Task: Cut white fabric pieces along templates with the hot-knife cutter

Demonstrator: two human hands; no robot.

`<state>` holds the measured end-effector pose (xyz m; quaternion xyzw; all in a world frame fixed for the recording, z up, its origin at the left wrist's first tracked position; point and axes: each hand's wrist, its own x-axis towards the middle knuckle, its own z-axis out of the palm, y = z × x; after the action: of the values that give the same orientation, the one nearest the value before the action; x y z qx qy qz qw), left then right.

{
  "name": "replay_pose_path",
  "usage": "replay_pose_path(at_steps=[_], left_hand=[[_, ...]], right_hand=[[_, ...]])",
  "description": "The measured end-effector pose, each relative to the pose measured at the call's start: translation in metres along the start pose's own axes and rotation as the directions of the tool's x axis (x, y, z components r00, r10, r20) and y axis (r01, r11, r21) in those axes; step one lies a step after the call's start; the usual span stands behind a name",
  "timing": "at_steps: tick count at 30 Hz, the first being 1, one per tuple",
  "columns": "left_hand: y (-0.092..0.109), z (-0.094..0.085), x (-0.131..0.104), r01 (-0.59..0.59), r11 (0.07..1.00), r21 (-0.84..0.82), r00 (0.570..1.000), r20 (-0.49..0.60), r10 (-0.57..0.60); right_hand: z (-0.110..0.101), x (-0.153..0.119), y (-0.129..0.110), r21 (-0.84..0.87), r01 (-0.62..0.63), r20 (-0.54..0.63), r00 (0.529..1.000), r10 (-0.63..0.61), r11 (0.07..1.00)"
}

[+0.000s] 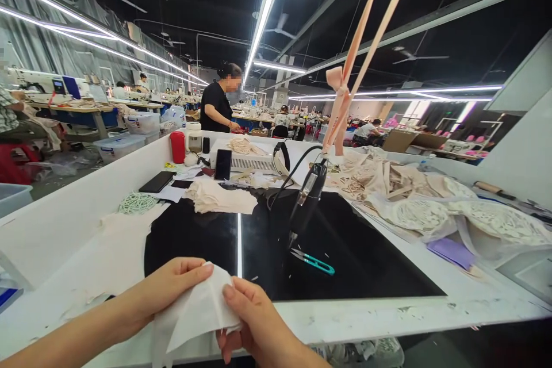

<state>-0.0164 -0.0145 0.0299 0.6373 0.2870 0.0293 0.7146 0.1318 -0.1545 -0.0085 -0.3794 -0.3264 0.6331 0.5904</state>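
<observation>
A piece of thin white fabric (196,313) hangs between my two hands at the table's front edge. My left hand (179,279) pinches its upper left edge between thumb and fingers. On the other side, my right hand (254,313) grips the fabric's right edge, the thumb on top and fingers curled beneath. Beyond them lies a shiny black mat (366,259). Teal thread snips (317,263) rest on it, right of my hands. A black handheld tool (307,195) with a cable hangs tip-down from peach fabric straps (340,98), its tip by the snips.
Beige fabric pieces (219,196) lie at the mat's back edge. A green cord coil (137,202), a dark phone (157,181) and an upright phone (223,164) are farther left. Fabric and filled mesh bags (414,213) pile up at right. A person in black (213,106) stands beyond the table.
</observation>
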Motion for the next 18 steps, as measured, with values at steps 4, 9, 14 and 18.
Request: replay_pose_path(at_steps=[4, 9, 14, 18], left_hand=[[0.000, 0.000, 0.002, -0.028, 0.999, 0.023, 1.000, 0.003, 0.028], [0.004, 0.004, 0.000, -0.046, 0.996, 0.070, 0.997, -0.055, 0.050], [0.008, 0.007, 0.001, -0.056, 0.991, 0.123, 0.991, -0.117, 0.070], [0.008, 0.008, 0.005, -0.050, 0.977, 0.205, 0.995, -0.075, 0.066]], right_hand=[[0.000, -0.003, 0.000, -0.030, -0.084, 0.015, 0.996, 0.084, 0.996], [-0.001, -0.004, 0.001, -0.082, -0.117, -0.082, 0.991, 0.110, 0.990], [0.000, -0.009, -0.006, -0.098, -0.124, -0.037, 0.992, 0.121, 0.987], [0.001, -0.016, -0.007, -0.122, -0.141, 0.023, 0.989, 0.145, 0.982]])
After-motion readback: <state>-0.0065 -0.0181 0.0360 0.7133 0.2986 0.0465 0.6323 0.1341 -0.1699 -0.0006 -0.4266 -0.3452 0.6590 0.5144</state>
